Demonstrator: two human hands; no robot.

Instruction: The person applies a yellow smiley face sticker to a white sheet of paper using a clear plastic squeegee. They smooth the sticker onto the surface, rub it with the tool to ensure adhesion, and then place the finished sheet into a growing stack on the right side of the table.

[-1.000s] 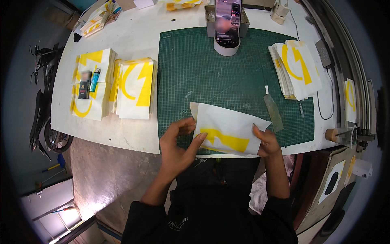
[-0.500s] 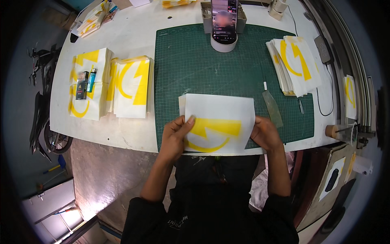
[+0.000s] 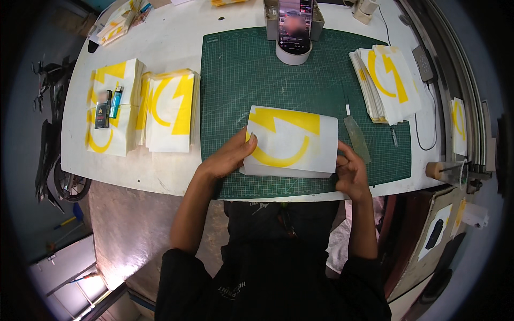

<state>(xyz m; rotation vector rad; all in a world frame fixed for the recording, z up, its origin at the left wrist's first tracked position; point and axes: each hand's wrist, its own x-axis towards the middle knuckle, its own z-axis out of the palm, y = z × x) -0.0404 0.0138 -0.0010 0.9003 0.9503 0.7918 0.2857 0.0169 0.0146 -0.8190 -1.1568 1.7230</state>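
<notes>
White paper with a yellow printed shape [image 3: 292,136] is held over the near part of the green cutting mat [image 3: 251,69]. It bows upward, and another white layer shows below its near edge. My left hand [image 3: 231,153] grips the left edge, thumb on top and the other fingers hidden beneath. At the right edge, my right hand [image 3: 352,172] has its fingers curled against the paper, with some fingertips hidden behind it. A flat, translucent pale-green tool [image 3: 357,140] with a white tip lies right of the paper, next to a small clear tube-like piece [image 3: 394,137].
Stacks of similar yellow-printed paper stand at the left [image 3: 174,115], far left [image 3: 128,80] and right [image 3: 388,80]. A small dark box [image 3: 103,113] and a blue lighter [image 3: 115,104] rest on the far-left stack. A phone [image 3: 294,27] stands in a white holder [image 3: 293,56] behind the mat.
The paper has moved away from the table's near edge, and its printed face has turned and bowed upward. Both hands stay at its sides; my left forearm reaches farther forward.
</notes>
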